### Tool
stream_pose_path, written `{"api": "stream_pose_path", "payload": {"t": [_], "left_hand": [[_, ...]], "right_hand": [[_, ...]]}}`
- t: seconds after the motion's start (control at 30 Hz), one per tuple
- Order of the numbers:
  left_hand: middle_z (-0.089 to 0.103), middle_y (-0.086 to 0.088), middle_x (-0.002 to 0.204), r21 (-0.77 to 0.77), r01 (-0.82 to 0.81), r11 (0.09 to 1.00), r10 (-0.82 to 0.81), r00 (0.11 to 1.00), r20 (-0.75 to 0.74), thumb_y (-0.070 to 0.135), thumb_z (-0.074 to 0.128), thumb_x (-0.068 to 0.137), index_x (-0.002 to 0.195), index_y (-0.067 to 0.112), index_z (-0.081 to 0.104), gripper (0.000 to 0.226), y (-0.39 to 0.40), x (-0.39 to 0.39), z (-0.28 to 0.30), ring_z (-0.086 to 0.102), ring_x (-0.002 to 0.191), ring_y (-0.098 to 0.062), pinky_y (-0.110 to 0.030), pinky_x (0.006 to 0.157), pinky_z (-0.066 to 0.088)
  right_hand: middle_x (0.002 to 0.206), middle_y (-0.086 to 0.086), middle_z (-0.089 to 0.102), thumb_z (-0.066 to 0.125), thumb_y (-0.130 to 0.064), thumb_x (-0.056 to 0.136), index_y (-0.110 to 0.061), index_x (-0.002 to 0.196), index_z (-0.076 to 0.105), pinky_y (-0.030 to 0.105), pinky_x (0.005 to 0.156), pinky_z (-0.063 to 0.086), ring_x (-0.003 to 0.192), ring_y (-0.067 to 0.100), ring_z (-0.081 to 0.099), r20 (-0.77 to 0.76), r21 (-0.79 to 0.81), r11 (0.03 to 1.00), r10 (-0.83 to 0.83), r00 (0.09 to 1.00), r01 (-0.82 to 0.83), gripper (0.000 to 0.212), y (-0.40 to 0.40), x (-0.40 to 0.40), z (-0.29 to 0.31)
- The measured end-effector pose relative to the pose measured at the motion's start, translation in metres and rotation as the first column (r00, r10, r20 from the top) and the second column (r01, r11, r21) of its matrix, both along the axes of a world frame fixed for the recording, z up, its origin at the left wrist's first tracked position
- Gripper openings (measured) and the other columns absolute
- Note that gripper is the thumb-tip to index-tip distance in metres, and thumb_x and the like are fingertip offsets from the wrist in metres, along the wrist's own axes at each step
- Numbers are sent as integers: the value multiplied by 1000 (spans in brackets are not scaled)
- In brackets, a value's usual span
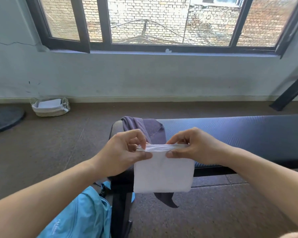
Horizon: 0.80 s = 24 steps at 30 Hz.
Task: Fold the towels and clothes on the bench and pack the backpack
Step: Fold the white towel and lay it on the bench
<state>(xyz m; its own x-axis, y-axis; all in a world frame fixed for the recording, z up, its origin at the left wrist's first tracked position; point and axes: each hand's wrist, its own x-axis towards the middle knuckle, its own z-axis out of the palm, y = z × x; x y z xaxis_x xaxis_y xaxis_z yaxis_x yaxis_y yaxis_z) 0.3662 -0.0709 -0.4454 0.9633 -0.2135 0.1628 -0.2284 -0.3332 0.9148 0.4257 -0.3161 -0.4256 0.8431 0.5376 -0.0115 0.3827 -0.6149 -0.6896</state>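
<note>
Both hands, left hand (pixel 126 152) and right hand (pixel 194 148), pinch the folded white towel's (pixel 163 172) top edge above the table (pixel 230 133), likely aligning layers. Fingers (pixel 176 154) grip cloth.

Wicker basket (pixel 50 109) beneath window (pixel 155 23)

Your two hands, left hand (pixel 126 152) and right hand (pixel 194 148), meet over the near end of the bench (pixel 239 133), with the folded white towel (pixel 163 170) hanging between them and blocking the way straight down. Behind it the grey cloth (pixel 148 129) covers the bench end. To your right the padded top lies bare. Below left, the blue backpack (pixel 83 215) sits against the bench leg (pixel 120 203); floor (pixel 46 152) beyond it lies open
</note>
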Motion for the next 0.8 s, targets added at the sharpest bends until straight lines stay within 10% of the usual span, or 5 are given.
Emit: {"api": "stream_pose_path", "payload": {"t": [0.23, 0.47, 0.6, 0.8], "left_hand": [[77, -14, 90, -112, -39, 993, 32, 998, -61, -11, 86, 67, 91, 8, 66, 36, -1, 1, 2, 70, 81, -30, -40, 79, 59], [75, 0, 106, 14, 65, 998, -60, 978, -200, 16, 94, 62, 134, 30, 58, 82, 4, -2, 2, 72, 99, -20, -39, 95, 57], [79, -2, 101, 4, 103, 995, -99, 963, -252, 11, 83, 79, 103, 21, 81, 25, -1, -6, -2, 74, 99, -20, -35, 92, 58], [78, -9, 102, -238, 40, 970, -131, 917, -377, 29, 86, 76, 100, 20, 80, 26, -6, 2, -5, 74, 86, -19, -27, 70, 57]], "right_hand": [[99, -19, 70, 76, -60, 77, -39, 106, 63, 23, 73, 50, 84, -1, 62, 107, -193, 977, 118, 987, -95, 38, 3, -12, -2], [86, -17, 74, 82, -44, 77, -36, 94, 74, 17, 68, 48, 79, 1, 64, 189, -138, 989, 81, 979, -55, 21, 6, -15, 9], [80, -11, 75, 79, -36, 84, -29, 93, 65, 14, 58, 45, 63, 1, 61, -2, -97, 989, 110, 994, -110, 18, 0, -11, 15], [92, 11, 77, 69, -18, 90, -7, 109, 65, 25, 58, 55, 70, 17, 70, -399, 265, 964, 108, 911, 2, 23, -10, -2, 14]]}}
